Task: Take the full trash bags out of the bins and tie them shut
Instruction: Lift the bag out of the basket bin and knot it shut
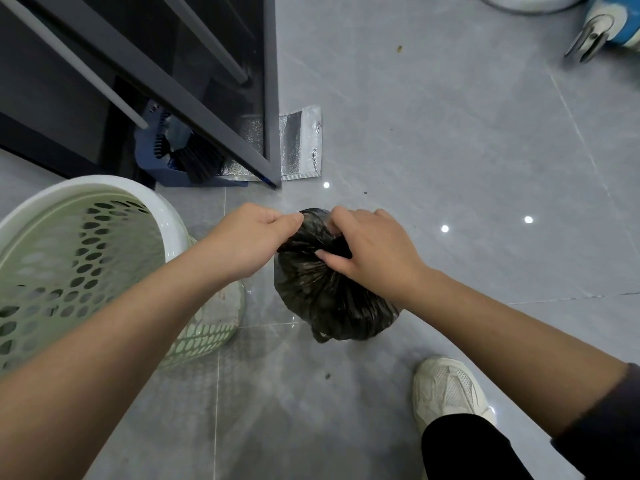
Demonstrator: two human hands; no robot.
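A full black trash bag (329, 299) sits on the grey tiled floor, its top gathered into a bunch. My left hand (249, 237) pinches one strand of the bag's neck from the left. My right hand (370, 247) grips the gathered plastic from the right, fingers dug into the folds. Both hands meet over the top of the bag. To the left stands a pale green perforated bin (79, 268) with a white rim, with no bag in it.
A dark cabinet frame (270, 98) stands behind, with a blue dustpan and black brush (187, 157) and a silver foil mat (298, 143) at its base. My white shoe (446, 389) is at lower right. A blue wheeled object (602, 26) sits at top right.
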